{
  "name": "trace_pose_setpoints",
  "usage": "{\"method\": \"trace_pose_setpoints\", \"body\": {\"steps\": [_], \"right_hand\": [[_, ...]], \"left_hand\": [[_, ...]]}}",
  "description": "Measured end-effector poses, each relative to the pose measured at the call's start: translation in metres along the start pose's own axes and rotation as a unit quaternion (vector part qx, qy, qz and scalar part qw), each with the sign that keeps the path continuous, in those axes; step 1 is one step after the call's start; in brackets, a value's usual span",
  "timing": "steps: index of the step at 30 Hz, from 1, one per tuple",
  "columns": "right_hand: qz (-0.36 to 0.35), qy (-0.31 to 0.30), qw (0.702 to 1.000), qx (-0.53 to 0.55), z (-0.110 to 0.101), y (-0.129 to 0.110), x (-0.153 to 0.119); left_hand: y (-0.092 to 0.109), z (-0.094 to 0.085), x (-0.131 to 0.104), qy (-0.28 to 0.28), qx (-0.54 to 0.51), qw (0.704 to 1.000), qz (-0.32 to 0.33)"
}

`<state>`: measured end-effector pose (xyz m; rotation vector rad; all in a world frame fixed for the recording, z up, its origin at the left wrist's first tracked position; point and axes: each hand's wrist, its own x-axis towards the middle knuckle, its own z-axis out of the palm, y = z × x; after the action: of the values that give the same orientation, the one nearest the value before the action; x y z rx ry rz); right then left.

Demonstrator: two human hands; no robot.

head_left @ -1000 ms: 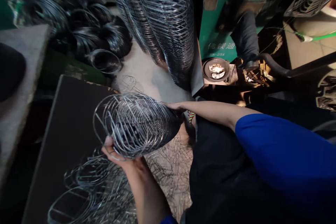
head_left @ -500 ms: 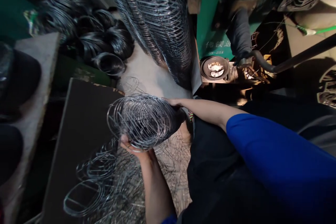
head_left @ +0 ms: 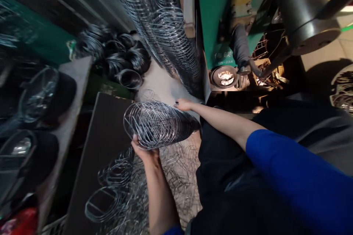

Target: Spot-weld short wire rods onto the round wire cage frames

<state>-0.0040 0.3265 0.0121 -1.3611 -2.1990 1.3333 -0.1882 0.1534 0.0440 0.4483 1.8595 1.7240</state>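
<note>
A long stack of round wire rings [head_left: 157, 125] lies on its side near the middle of the view, its open end facing left. My left hand [head_left: 145, 150] grips the lower rim of that end, thumb on the near wires and the other fingers beneath. Just above the stack's upper side is my right hand [head_left: 184, 105], fingers loosely parted and pointing left, with nothing visible in them. The stack's far end rests close to my dark trousers [head_left: 220, 161].
Tall wire ring stacks [head_left: 173, 40] lean behind. Wire coils [head_left: 124, 55] lie at the upper left. A dark board [head_left: 96, 136] and loose wire pieces [head_left: 168, 183] are below. A green machine [head_left: 215, 29] with a round dish [head_left: 224, 76] stands right.
The view has shifted, so the surroundings appear farther right on the left side. My right hand has come off the stack's upper side; my left hand still grips its rim.
</note>
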Motion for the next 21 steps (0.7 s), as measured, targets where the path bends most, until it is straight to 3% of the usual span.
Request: {"method": "trace_pose_setpoints", "body": {"steps": [3, 5, 7, 9, 11, 14, 17, 19, 21], "right_hand": [[-0.03, -0.03, 0.999, -0.015, -0.03, -0.003, -0.031], [-0.072, -0.032, 0.996, -0.029, -0.053, 0.002, -0.068], [-0.118, -0.017, 0.991, -0.06, -0.076, 0.013, -0.11], [-0.139, 0.016, 0.986, -0.087, -0.097, 0.031, -0.153], [-0.146, 0.055, 0.981, -0.119, -0.114, 0.052, -0.191], [-0.126, 0.074, 0.975, -0.169, -0.128, 0.082, -0.245], [-0.056, 0.052, 0.971, -0.228, -0.132, 0.103, -0.298], [-0.014, 0.041, 0.966, -0.253, -0.132, 0.114, -0.332], [0.01, 0.034, 0.965, -0.261, -0.132, 0.123, -0.363]], "left_hand": [[0.003, 0.001, -0.012, -0.022, -0.073, 0.996, -0.036], [0.007, -0.002, -0.018, -0.034, -0.051, 0.998, -0.026], [0.018, -0.006, -0.024, -0.012, -0.009, 1.0, 0.005], [0.035, -0.009, -0.031, 0.037, 0.038, 0.996, 0.078], [0.057, -0.008, -0.041, 0.08, 0.103, 0.972, 0.196], [0.091, 0.005, -0.057, 0.05, 0.222, 0.917, 0.327], [0.114, 0.03, -0.067, -0.012, 0.298, 0.907, 0.297], [0.12, 0.05, -0.066, -0.002, 0.348, 0.911, 0.221], [0.12, 0.069, -0.065, -0.006, 0.437, 0.89, 0.132]]}}
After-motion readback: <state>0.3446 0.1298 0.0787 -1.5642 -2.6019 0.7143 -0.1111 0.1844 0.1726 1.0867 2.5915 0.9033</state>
